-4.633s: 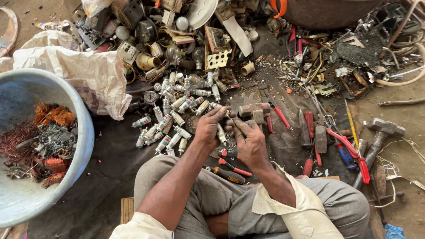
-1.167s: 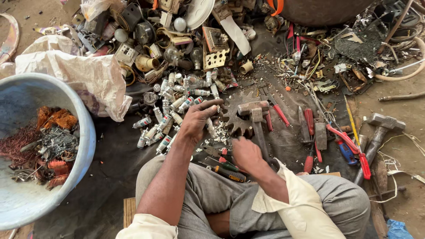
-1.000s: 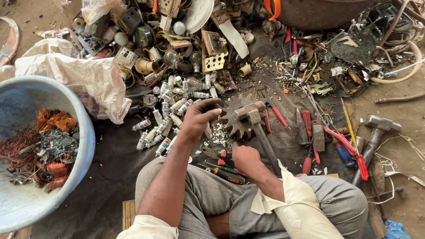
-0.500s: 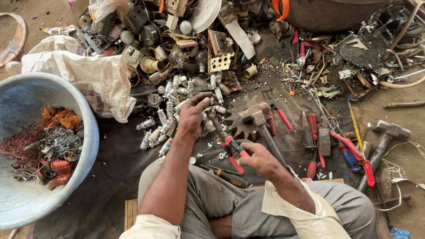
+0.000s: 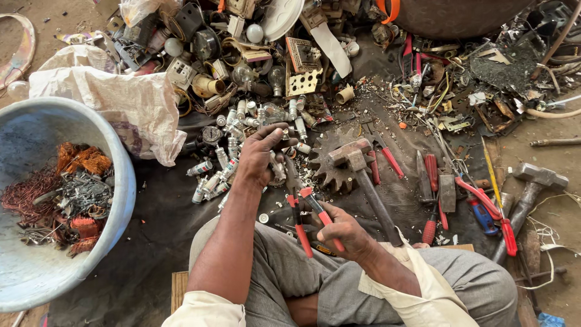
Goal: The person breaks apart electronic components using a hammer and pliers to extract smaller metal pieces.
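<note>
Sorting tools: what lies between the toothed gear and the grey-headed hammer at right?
Head view: red-handled pliers, a red screwdriver and a flat chisel.

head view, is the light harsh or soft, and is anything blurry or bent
Head view: soft, even light with faint shadows; left hand, right hand and pliers sharp; mild glare on the white dish; the basin rim bows near the frame edge.

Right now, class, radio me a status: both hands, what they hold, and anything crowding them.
Left hand down on the pile of small metal cylinders. Right hand gripping red-handled pliers. Hammer and toothed gear lie close alongside.
</note>
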